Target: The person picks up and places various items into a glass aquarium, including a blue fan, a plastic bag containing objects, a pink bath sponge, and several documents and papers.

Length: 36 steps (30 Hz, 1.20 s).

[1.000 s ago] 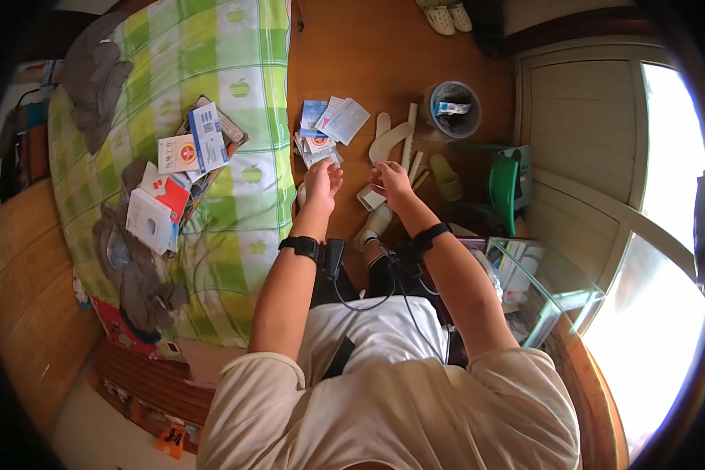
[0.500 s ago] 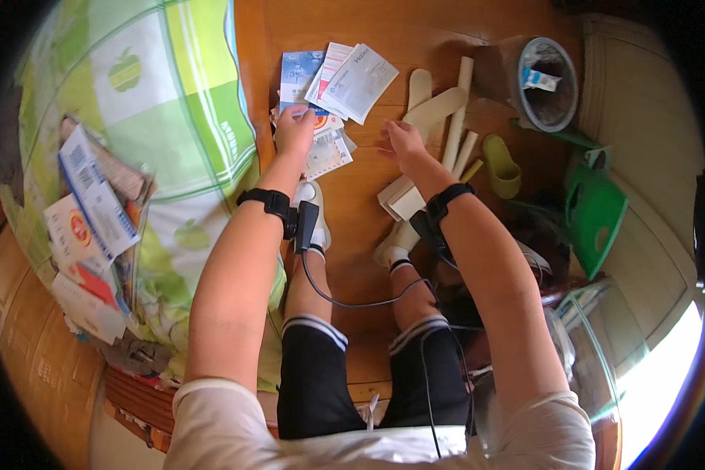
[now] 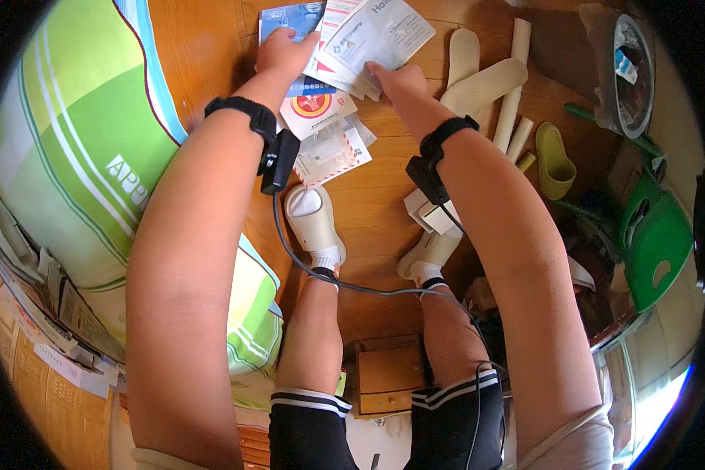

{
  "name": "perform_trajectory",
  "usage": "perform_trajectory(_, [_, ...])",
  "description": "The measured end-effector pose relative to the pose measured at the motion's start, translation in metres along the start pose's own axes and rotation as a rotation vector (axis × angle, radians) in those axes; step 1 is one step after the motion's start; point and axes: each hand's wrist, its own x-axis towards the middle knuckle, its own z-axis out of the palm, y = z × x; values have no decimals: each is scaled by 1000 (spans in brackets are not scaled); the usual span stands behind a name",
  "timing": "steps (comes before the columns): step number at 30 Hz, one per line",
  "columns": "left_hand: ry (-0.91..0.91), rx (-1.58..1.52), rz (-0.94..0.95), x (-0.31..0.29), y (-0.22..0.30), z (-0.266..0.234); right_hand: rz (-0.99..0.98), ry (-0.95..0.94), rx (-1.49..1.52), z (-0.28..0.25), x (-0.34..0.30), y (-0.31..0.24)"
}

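Note:
A fanned pile of papers and envelopes lies on the wooden floor. My left hand (image 3: 284, 56) rests over a blue leaflet (image 3: 296, 16), fingers apart, its thumb at the left edge of the fanned sheets. At the lower right edge of the large white envelope (image 3: 380, 35), my right hand (image 3: 403, 84) has its thumb on top; its other fingers are partly hidden at the edge. Below lie a white envelope with a red round emblem (image 3: 319, 117) and one with a red striped border (image 3: 333, 159).
Right of the papers are beige insoles (image 3: 486, 84), cardboard tubes (image 3: 511, 98), a green clog (image 3: 554, 160), a bin (image 3: 633, 78) and a green dustpan (image 3: 656, 243). Small white boxes (image 3: 439, 215) sit by my right foot. A bed with a green checked cover (image 3: 78, 157) stands at left.
Both hands have reached farther forward. My left hand has gone from the lower envelopes to the blue leaflet, and my right hand from empty air to the large white envelope. The view has shifted.

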Motion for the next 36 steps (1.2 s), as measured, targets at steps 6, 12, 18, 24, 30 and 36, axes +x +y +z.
perform_trajectory(6, [-85, -134, 51, -15, 35, 30, -330, 232, -12, 34, 26, 14])
perform_trajectory(12, [-123, -151, 35, -33, 52, 39, -147, -96, 297, 9, 60, 21])
perform_trajectory(18, [-41, -83, -7, -25, 32, 25, -556, 389, -316, -22, 12, -9])
perform_trajectory(24, [-98, -359, 40, -12, 27, 34, -855, 388, -661, -13, 25, -12])
perform_trajectory(30, [-210, -645, -97, -15, 26, 29, -867, 329, -817, -13, 15, 1])
perform_trajectory(36, [-173, -741, -72, 2, 10, 43, -1068, 269, -857, -21, 15, 21])
